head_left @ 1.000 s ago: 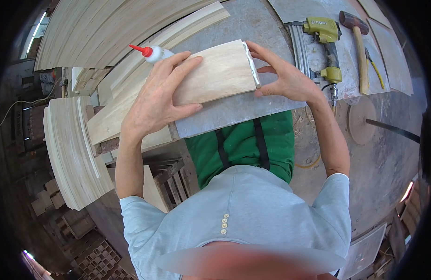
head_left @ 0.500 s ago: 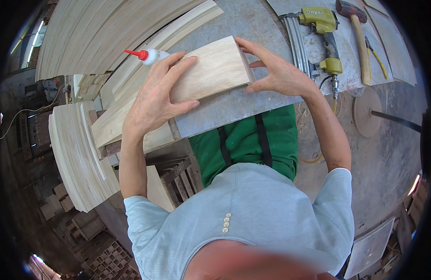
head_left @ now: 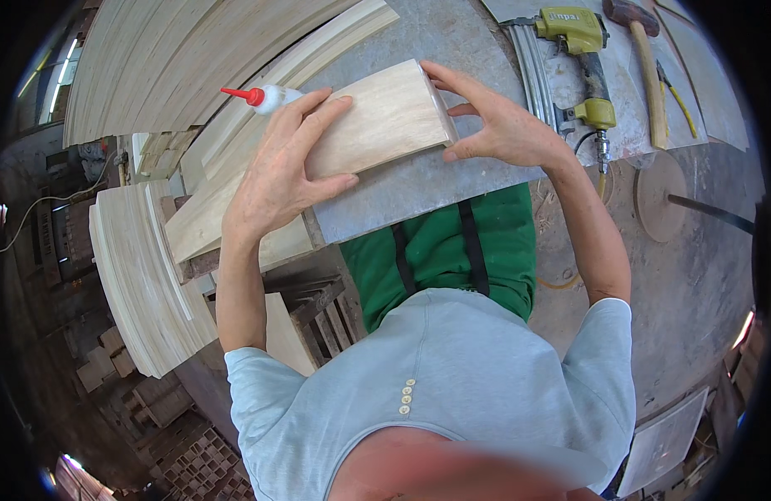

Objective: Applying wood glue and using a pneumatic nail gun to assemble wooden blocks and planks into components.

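Wood everywhere on the left: stack of curved pale boards off the bench edge, another fan of long boards at top left. Not touching either.

Glue bottle, red nozzle pointing left, lies just beyond my left fingertips. Near, but I can't tell if a finger touches it.

Left hand is spread flat, palm down, on the left half of the pale wooden block. Fingers are fanned toward the bottle, thumb out along the near edge. No pinch, it looks like plain downward pressure.

Block sits on the grey metal bench top, partly over the long boards beneath it. Long axis runs lower left to upper right, so it goes straight from one hand to the other. Right end face looks rounded.

Right hand is at that right end: fingers open and curled round the end, index over the far corner, thumb on the near corner. Cupping the end, not closed on it. So the block is held between both hands along its own length, left hand on top, right hand as the end stop. Left covers more of it; right only has the edge.

Further right, apart from both hands: yellow-green nail gun, then a wooden-handled hammer. Round wooden disc sits lower right, near my right forearm.
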`<move>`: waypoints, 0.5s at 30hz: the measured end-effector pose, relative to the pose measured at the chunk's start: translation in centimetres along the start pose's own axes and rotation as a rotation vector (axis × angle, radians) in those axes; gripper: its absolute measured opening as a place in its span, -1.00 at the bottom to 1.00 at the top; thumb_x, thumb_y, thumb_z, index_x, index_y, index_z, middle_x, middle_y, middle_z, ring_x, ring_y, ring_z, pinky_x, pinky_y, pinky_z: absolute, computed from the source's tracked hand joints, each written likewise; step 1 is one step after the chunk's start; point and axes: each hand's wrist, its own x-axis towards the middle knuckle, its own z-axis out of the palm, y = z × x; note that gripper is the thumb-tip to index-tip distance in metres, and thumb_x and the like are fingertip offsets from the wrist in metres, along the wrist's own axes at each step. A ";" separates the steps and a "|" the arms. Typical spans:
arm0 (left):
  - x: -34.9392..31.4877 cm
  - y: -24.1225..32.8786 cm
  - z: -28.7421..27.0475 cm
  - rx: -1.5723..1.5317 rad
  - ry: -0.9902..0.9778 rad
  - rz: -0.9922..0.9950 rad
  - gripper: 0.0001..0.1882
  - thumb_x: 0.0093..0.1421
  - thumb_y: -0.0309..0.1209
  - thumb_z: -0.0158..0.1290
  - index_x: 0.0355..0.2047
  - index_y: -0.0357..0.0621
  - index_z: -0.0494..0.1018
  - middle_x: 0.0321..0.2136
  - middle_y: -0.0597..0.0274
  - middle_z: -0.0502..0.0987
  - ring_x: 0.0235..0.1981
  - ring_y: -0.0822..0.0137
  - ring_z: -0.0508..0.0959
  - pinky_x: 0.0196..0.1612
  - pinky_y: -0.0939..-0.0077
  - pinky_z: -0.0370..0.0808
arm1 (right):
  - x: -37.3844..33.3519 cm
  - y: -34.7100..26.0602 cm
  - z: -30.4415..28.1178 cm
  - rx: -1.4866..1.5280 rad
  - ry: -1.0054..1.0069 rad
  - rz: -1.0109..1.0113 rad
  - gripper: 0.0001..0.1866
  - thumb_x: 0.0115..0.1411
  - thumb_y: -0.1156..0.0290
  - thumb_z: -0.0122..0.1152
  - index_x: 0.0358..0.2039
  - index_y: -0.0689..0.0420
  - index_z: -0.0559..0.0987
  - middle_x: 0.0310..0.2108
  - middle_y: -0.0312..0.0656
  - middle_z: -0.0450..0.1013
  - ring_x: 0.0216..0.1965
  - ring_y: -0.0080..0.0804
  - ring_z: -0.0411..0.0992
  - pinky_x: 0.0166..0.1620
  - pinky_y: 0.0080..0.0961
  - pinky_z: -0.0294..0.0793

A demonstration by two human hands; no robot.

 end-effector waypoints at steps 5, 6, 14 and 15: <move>0.0 0.0 0.1 -0.015 0.009 0.001 -0.19 -0.19 -0.32 0.33 0.14 0.03 0.28 0.16 0.02 0.21 0.17 0.02 0.23 0.20 0.19 0.25 | 0.0 0.2 0.2 -0.032 0.010 -0.011 0.03 -0.17 0.41 0.42 0.30 0.02 0.05 0.22 -0.06 0.13 0.20 -0.13 0.17 0.18 -0.18 0.33; 0.0 0.0 0.1 -0.005 0.008 0.001 -0.19 -0.19 -0.31 0.33 0.14 0.03 0.29 0.16 0.02 0.21 0.17 0.02 0.22 0.20 0.19 0.26 | 0.0 0.2 0.2 -0.034 0.008 -0.016 0.03 -0.17 0.41 0.42 0.30 0.01 0.05 0.22 -0.06 0.13 0.20 -0.13 0.17 0.18 -0.18 0.33; 0.3 0.2 0.2 0.026 0.011 -0.008 -0.17 -0.20 -0.23 0.34 0.14 0.05 0.29 0.18 -0.05 0.17 0.20 -0.07 0.18 0.20 0.10 0.21 | 0.1 0.3 0.3 -0.032 0.001 -0.012 0.04 -0.18 0.40 0.43 0.31 0.01 0.04 0.22 -0.06 0.13 0.20 -0.15 0.18 0.18 -0.18 0.33; 1.0 0.7 0.2 0.051 0.060 0.046 -0.15 -0.20 -0.20 0.34 0.16 0.08 0.28 0.20 -0.02 0.16 0.20 -0.04 0.19 0.20 0.12 0.22 | 0.2 0.3 0.3 -0.018 -0.002 -0.017 0.04 -0.18 0.40 0.43 0.31 0.01 0.04 0.22 -0.06 0.13 0.19 -0.15 0.18 0.17 -0.19 0.33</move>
